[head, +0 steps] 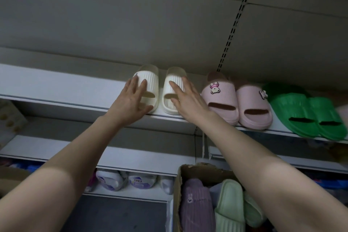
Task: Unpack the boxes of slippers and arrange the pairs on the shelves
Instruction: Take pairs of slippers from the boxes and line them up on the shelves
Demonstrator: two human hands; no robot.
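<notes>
Cream slippers (152,81) beneath fingers (134,85) (laid flat), shelf (56,84)

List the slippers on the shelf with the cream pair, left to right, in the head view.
left cream slipper → right cream slipper → pink slipper with the bear charm → second pink slipper → green pair

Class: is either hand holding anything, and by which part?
Nothing is gripped. The left hand rests, fingers straight, on the left cream slipper, over its strap; the right hand likewise on the right cream slipper.
</notes>
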